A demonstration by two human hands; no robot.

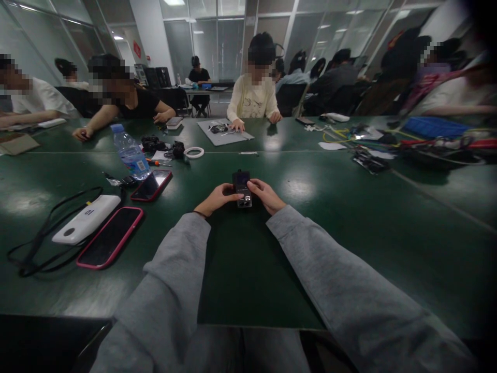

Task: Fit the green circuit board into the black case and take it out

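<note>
A small black handheld device (242, 187) with a dark screen and a few buttons lies flat on a dark green mat (248, 269) in front of me. My left hand (218, 199) grips its left side, with the thumb reaching onto its lower face. From the other side my right hand (264, 195) holds its right edge, fingertips on the top. Both arms are in grey sleeves.
To my left lie a pink-cased phone (111, 237), a white power bank (87, 219) with a black cable, a second phone (151, 185) and a water bottle (130, 151). Other people sit around the green table (349, 207). Tools and cables (388, 142) clutter the far right.
</note>
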